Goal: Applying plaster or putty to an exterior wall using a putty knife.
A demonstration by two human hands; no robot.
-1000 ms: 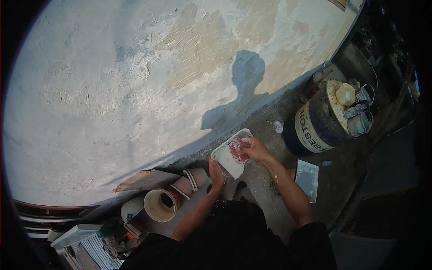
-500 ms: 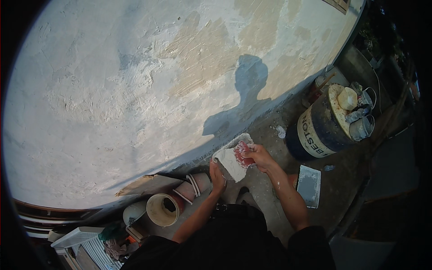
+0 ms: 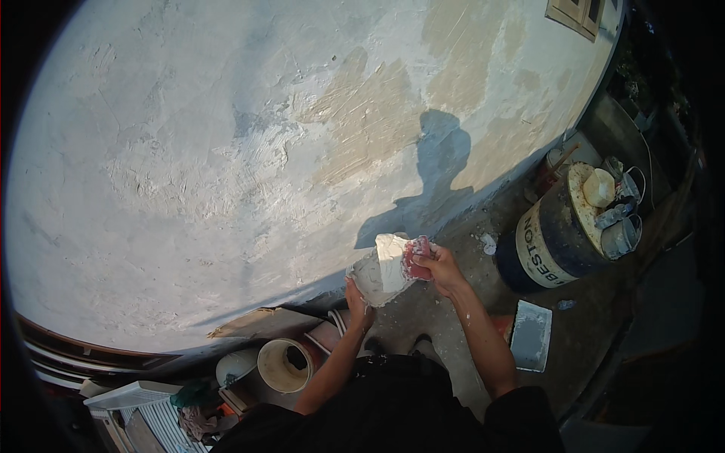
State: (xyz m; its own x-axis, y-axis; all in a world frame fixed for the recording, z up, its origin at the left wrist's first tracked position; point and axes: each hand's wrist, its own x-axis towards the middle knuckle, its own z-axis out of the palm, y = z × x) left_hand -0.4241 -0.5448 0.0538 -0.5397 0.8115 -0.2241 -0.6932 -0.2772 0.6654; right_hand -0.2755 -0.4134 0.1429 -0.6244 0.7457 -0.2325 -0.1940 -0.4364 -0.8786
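In front of my waist, my left hand point(image 3: 359, 306) is closed on the near left edge of a flat, putty-smeared board point(image 3: 368, 280). My right hand point(image 3: 444, 270) grips a red putty spreader point(image 3: 418, 257) spattered with white. The spreader is at the board's right side, against a thick layer of white putty point(image 3: 391, 259). Thin grey-white residue covers the board's left part. The board's underside and most left fingers are hidden. Ahead stands a wall point(image 3: 204, 196) with rough white putty and bare beige patches; my shadow falls on it.
A dark drum point(image 3: 540, 249) with containers on top stands at right. Near it lies a grey rectangular tray point(image 3: 531, 337). To the left are a putty-stained bucket point(image 3: 285, 365), a wooden plank point(image 3: 260, 322) along the wall base, and a white slatted piece point(image 3: 155, 411) with rags.
The spreader has shifted the putty toward the board's right and far side, baring more grey on the left. The board has turned in my hands. My view has moved slightly left and up.
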